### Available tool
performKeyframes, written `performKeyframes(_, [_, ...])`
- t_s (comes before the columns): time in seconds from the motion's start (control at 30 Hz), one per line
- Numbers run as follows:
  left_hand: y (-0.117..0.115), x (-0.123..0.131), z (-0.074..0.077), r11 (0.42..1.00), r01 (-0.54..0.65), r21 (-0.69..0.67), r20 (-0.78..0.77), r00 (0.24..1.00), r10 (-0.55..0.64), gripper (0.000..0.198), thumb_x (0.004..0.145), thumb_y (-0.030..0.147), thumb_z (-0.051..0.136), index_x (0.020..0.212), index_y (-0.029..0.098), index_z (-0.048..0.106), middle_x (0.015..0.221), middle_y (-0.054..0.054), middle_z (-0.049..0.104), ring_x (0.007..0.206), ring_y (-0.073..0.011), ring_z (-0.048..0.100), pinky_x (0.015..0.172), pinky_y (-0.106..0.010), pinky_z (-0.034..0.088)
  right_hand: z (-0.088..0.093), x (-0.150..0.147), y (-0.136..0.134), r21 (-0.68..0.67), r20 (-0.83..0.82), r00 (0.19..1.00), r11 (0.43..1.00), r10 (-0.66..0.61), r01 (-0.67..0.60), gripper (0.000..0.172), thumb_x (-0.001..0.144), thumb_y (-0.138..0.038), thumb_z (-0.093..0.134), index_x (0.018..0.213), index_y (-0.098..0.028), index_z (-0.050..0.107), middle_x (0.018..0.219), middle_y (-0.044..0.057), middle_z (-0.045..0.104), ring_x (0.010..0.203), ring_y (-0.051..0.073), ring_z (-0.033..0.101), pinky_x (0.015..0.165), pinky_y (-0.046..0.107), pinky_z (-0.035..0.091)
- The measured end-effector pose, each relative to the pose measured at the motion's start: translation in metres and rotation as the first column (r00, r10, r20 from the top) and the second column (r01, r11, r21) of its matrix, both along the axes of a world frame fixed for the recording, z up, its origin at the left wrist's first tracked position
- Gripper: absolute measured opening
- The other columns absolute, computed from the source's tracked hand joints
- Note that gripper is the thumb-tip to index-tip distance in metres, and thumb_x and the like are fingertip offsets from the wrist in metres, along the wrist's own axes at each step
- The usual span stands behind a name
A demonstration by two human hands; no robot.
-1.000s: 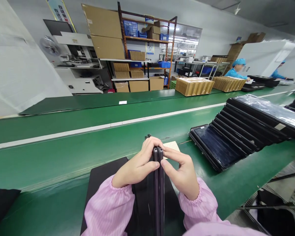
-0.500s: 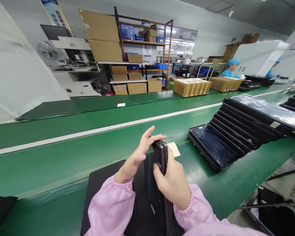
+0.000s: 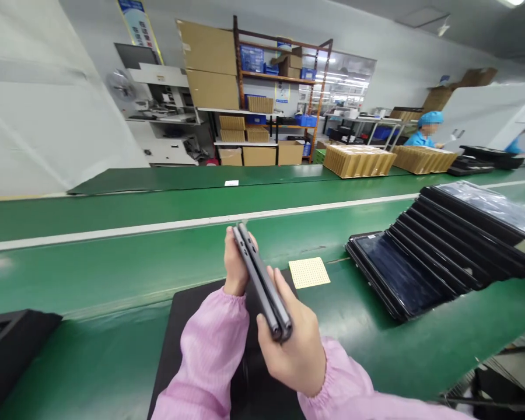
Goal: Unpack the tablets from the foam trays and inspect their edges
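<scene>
Both hands hold a thin dark grey device [image 3: 259, 280], folded shut like a small laptop and seen edge-on, tilted from upper left to lower right. My left hand [image 3: 235, 265] grips its far end, fingers wrapped behind it. My right hand [image 3: 294, 344] clasps the near end from below. They hover above a black mat [image 3: 186, 332] on the green bench. A small perforated yellow card [image 3: 309, 272] lies just right of the mat.
A row of overlapping black screen panels [image 3: 429, 251] leans on the bench at right. A black tray corner [image 3: 9, 344] sits at lower left. Tan cartons [image 3: 359, 160] stand on the far belt; a person in a blue cap [image 3: 426, 129] works behind them.
The device was upright and end-on with both hands at its top edge; it is now lifted and tilted leftward, with my right hand shifted down to its near end.
</scene>
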State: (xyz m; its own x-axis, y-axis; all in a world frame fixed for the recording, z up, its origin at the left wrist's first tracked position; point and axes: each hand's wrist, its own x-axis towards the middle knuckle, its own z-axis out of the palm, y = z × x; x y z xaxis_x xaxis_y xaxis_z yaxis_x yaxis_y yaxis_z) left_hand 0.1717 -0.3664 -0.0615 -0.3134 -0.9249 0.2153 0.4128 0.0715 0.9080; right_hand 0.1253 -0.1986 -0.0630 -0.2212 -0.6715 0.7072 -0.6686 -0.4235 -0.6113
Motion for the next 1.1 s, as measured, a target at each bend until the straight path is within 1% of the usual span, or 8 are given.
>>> performKeyframes(0.07, [0.002,0.000,0.005,0.998,0.041,-0.057,-0.033,0.999,-0.043,0.071,0.075,0.087,0.043,0.043,0.023,0.044,0.038,0.002,0.041,0.036,-0.0112,0.036,0.038,-0.028,0.032,0.003,-0.002,0.005,0.090,-0.084,0.993,0.993,0.082,-0.074,0.082,0.086,-0.009,0.052,0.159,-0.023,0.018,0.149,0.011,0.055,0.131,0.026,0.059,0.105,0.037,0.056])
performKeyframes(0.13, [0.003,-0.002,0.008,0.992,0.064,-0.105,-0.036,0.997,-0.068,0.074,0.075,0.089,0.038,0.042,0.023,0.044,0.037,0.000,0.039,0.035,-0.0109,0.035,0.037,-0.028,0.028,0.006,-0.007,0.009,0.169,-0.137,0.977,0.976,0.162,-0.138,0.085,0.086,-0.012,0.054,0.160,-0.021,0.013,0.154,0.014,0.048,0.138,0.027,0.052,0.109,0.040,0.052])
performKeyframes(0.33, [0.001,-0.007,0.004,0.985,0.085,-0.153,-0.006,0.996,-0.087,0.078,0.072,0.093,0.033,0.040,0.023,0.047,0.038,-0.002,0.040,0.038,-0.0116,0.036,0.040,-0.030,0.027,0.010,-0.022,0.009,0.359,-0.159,0.912,0.883,0.377,-0.302,0.110,0.080,-0.021,0.073,0.160,-0.015,-0.003,0.163,0.023,0.027,0.150,0.034,0.030,0.118,0.052,0.039])
performKeyframes(0.57, [0.002,-0.008,0.003,0.976,0.087,-0.202,0.054,0.995,-0.078,0.079,0.073,0.094,0.026,0.041,0.025,0.046,0.039,-0.002,0.040,0.039,-0.0127,0.033,0.042,-0.034,0.024,0.019,-0.040,0.011,0.456,-0.039,0.866,0.780,0.498,-0.428,0.126,0.073,-0.031,0.086,0.161,-0.022,-0.004,0.166,0.020,0.022,0.151,0.035,0.026,0.118,0.053,0.038])
performKeyframes(0.67, [0.004,-0.008,0.003,0.976,0.084,-0.202,0.084,0.994,-0.068,0.080,0.073,0.095,0.022,0.041,0.025,0.045,0.039,-0.002,0.038,0.039,-0.0128,0.032,0.043,-0.035,0.024,0.024,-0.052,0.011,0.459,0.040,0.828,0.726,0.559,-0.512,0.120,0.075,-0.039,0.085,0.162,-0.022,0.003,0.166,0.017,0.022,0.151,0.035,0.029,0.117,0.049,0.041])
performKeyframes(0.83, [0.004,-0.009,0.003,0.980,0.077,-0.186,0.088,0.994,-0.061,0.078,0.073,0.094,0.028,0.041,0.025,0.045,0.039,-0.001,0.037,0.041,-0.0126,0.031,0.045,-0.034,0.023,0.027,-0.062,0.012,0.437,0.154,0.812,0.698,0.562,-0.567,0.087,0.090,-0.034,0.066,0.161,-0.022,0.017,0.166,0.011,0.027,0.152,0.029,0.028,0.113,0.043,0.047])
performKeyframes(0.97, [0.003,-0.009,0.002,0.982,0.078,-0.174,0.100,0.993,-0.061,0.077,0.072,0.094,0.028,0.043,0.025,0.045,0.040,0.000,0.036,0.041,-0.0123,0.030,0.045,-0.034,0.023,0.025,-0.060,0.012,0.428,0.149,0.824,0.716,0.547,-0.552,0.087,0.088,-0.026,0.064,0.161,-0.022,0.017,0.166,0.011,0.027,0.151,0.028,0.030,0.112,0.043,0.047])
performKeyframes(1.1, [0.002,-0.008,0.002,0.982,0.084,-0.170,0.118,0.991,-0.064,0.076,0.072,0.094,0.029,0.044,0.025,0.044,0.040,0.001,0.037,0.041,-0.0121,0.031,0.045,-0.033,0.023,0.025,-0.057,0.012,0.418,0.112,0.837,0.739,0.535,-0.528,0.090,0.087,-0.026,0.066,0.161,-0.023,0.015,0.165,0.012,0.029,0.148,0.029,0.037,0.110,0.043,0.049])
